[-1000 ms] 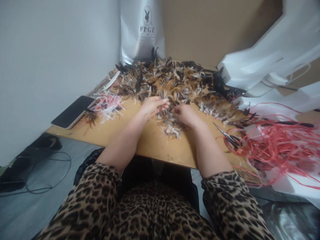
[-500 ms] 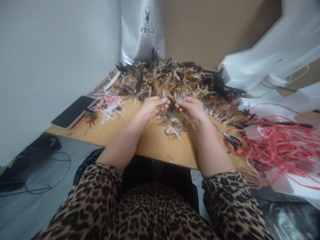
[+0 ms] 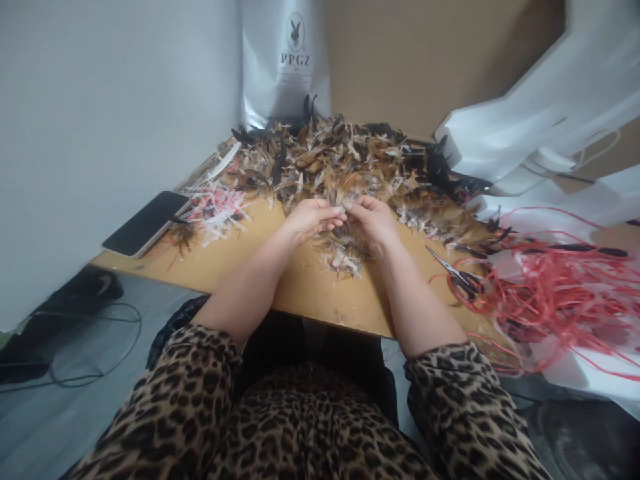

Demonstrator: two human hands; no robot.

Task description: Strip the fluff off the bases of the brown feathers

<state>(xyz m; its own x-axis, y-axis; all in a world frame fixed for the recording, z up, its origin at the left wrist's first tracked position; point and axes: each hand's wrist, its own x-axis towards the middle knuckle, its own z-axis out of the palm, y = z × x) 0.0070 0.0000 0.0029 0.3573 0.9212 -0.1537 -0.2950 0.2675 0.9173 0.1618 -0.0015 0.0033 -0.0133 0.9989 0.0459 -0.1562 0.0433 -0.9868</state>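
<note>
My left hand (image 3: pixel 316 220) and my right hand (image 3: pixel 369 220) meet over the middle of the board, fingertips close together. Each is closed in a pinch on brown feathers (image 3: pixel 334 181) that fan up from between the fingers; their quill ends are hidden by the fingertips. Behind them spreads a large heap of brown, black and whitish feathers (image 3: pixel 360 147). A small clump of feathers (image 3: pixel 343 260) with pale ends lies on the board just below my hands.
A phone (image 3: pixel 145 223) and pink-white strips (image 3: pixel 215 208) lie at the left. Scissors (image 3: pixel 457 273) rest at the right beside tangled red cord (image 3: pixel 565 293). A silver bag (image 3: pixel 285 73) stands behind the heap. The wooden board's front edge (image 3: pixel 320 317) is near my body.
My right hand has moved left and slightly down, so its fingertips now come up against my left hand's. My left hand has shifted slightly right and down.
</note>
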